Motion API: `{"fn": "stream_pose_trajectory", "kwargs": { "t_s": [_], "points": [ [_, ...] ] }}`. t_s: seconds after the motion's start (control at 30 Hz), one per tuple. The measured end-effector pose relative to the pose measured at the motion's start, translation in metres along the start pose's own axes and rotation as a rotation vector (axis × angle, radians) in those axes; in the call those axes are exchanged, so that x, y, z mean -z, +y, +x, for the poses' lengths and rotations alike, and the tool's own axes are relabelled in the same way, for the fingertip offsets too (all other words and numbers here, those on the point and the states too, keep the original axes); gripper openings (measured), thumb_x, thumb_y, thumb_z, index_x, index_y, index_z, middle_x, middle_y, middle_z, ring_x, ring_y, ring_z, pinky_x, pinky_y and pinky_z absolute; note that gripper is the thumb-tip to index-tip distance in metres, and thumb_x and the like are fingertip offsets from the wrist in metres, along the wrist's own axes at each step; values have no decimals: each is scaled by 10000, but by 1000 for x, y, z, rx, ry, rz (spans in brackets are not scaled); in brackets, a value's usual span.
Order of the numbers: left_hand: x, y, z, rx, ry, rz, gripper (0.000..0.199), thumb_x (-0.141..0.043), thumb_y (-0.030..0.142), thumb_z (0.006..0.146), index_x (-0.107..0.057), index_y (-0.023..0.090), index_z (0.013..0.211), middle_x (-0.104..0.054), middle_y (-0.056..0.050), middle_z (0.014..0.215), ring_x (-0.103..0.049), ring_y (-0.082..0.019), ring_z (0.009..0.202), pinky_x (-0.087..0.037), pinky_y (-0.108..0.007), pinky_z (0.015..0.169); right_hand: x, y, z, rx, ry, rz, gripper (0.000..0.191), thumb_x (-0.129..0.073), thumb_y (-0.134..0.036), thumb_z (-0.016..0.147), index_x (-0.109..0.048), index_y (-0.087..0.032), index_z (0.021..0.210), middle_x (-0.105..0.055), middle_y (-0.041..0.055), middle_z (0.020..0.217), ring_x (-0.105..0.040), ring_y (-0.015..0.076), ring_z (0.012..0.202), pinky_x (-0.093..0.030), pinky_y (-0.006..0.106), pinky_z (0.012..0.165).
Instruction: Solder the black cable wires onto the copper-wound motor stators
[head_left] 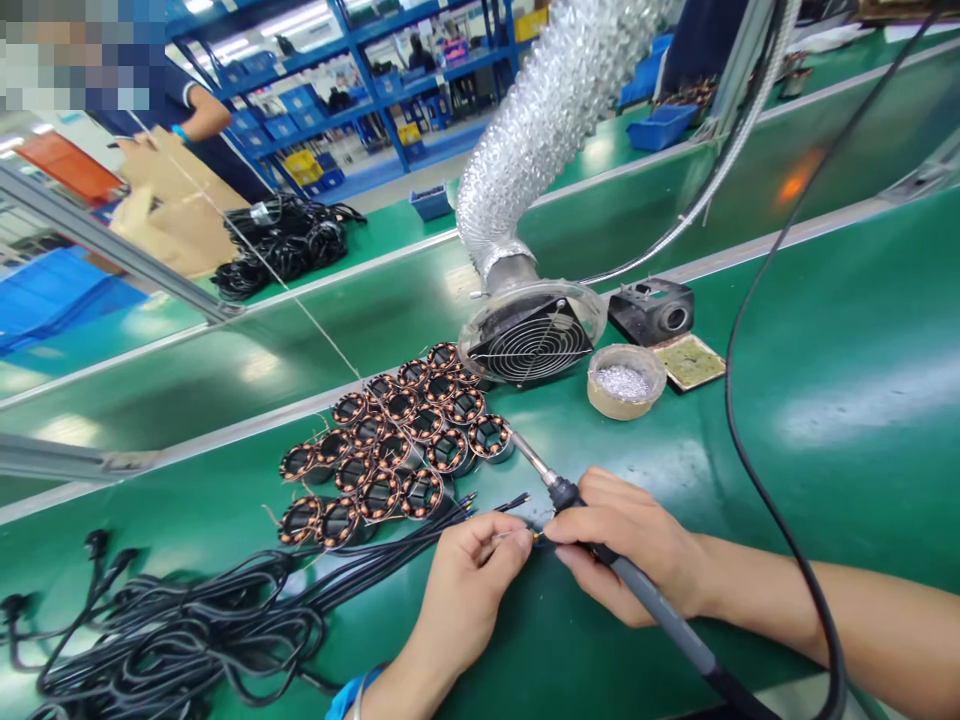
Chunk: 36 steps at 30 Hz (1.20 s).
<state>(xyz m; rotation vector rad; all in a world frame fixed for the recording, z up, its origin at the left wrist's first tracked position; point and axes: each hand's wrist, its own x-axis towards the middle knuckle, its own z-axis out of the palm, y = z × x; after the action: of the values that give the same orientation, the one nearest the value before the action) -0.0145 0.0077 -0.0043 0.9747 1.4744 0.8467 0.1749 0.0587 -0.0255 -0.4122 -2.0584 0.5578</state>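
A: Left hand [480,560]: thumb and fingers pinched together on a thin wire [537,537], tip poking out toward the other hand. Right hand [622,545]: wrapped round a soldering iron [660,605].

B: Hazards, from the left?

A: Black cables [199,640], tangled on the counter [862,400], their leads running up beside the left hand. A snag in that heap could jerk the leads, and perhaps the pinched wire too.

B: Next along?

A: Coil rings [390,465], packed close in rows. Iron's metal end points at the rightmost one (touching or just short, cannot tell). If hot, a small wrist slip could scorch the winding.

B: And the wire itself?

A: Between the two hands, in front of the rings. Fingertips sit close to the iron's shaft; swinging it back carelessly risks a burn.

B: Further right?

A: Fan [536,340] beyond the rings, then a dish [624,405] of silvery bits. A wide sweep of the iron might spill it. Last, a black cord [728,390], looping across the right forearm; if it catches, it could pull the iron off aim.
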Motion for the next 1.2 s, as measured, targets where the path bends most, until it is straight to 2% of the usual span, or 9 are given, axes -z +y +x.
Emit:
{"fn": "stream_pose_trajectory", "kwargs": {
  "t_s": [0.07,0.13,0.3,0.5,0.73,0.9,1.03,1.13,1.2],
  "points": [
    [-1,2,0,-2,-27,6,311,-697,440,769,-693,130,744,-590,-24,683,-451,-123,638,-374,-214,595,0,0,1,0,6,-7,309,-511,-50,830,-505,-170,1115,-602,14,755,-437,148,628,-352,292,603],
    [-2,2,-1,-6,-43,9,314,-676,442,793,-673,134,734,-571,-13,674,-441,-122,646,-370,-217,617,0,-1,3,-9,3,-10,302,-507,-54,832,-508,-173,1109,-609,14,762,-441,148,633,-354,294,603],
    [-2,3,-3,-9,-63,-21,346,-661,469,795,-553,160,683,-373,60,573,-280,-86,539,-276,-198,524,-1,-2,5,-34,21,24,291,-511,-51,824,-522,-173,1088,-618,19,775,-462,145,640,-369,291,607],
    [-4,4,-4,2,-89,-25,305,-647,438,797,-524,169,722,-326,72,579,-228,-84,529,-225,-199,496,4,1,11,-49,-31,89,271,-502,-30,863,-547,-156,1099,-625,21,785,-489,129,656,-398,265,626],
    [-3,-7,-8,-51,-117,17,280,-527,432,910,-508,182,784,-348,62,610,-267,-92,536,-242,-209,504,8,3,14,-35,-94,99,254,-490,-70,883,-551,-168,1108,-592,2,726,-518,126,637,-388,272,612],
    [-2,-6,-14,-130,-108,244,298,-407,408,983,-520,192,811,-504,16,681,-419,-109,560,-317,-229,547,3,-1,13,-90,-91,93,264,-498,-58,877,-524,-181,1110,-637,9,808,-509,123,655,-396,272,640],
    [3,4,-15,-240,-93,437,231,-414,312,973,-515,199,798,-561,-11,698,-485,-144,631,-355,-245,607,-1,-5,13,-115,-52,72,232,-449,-18,862,-509,-183,1014,-609,7,792,-477,126,660,-395,249,625],
    [7,7,-13,-210,-101,450,239,-425,295,955,-496,199,748,-543,-8,673,-457,-143,607,-334,-242,576,-3,-6,13,-109,-21,72,209,-441,-22,855,-498,-191,963,-584,-6,750,-464,124,639,-386,237,603],
    [7,6,-10,-129,-156,351,234,-432,318,948,-504,195,762,-510,6,665,-409,-127,571,-304,-232,538,-4,-7,12,-113,-8,86,205,-447,-22,855,-496,-192,959,-582,-7,746,-467,122,634,-387,232,597]
  ]
}}
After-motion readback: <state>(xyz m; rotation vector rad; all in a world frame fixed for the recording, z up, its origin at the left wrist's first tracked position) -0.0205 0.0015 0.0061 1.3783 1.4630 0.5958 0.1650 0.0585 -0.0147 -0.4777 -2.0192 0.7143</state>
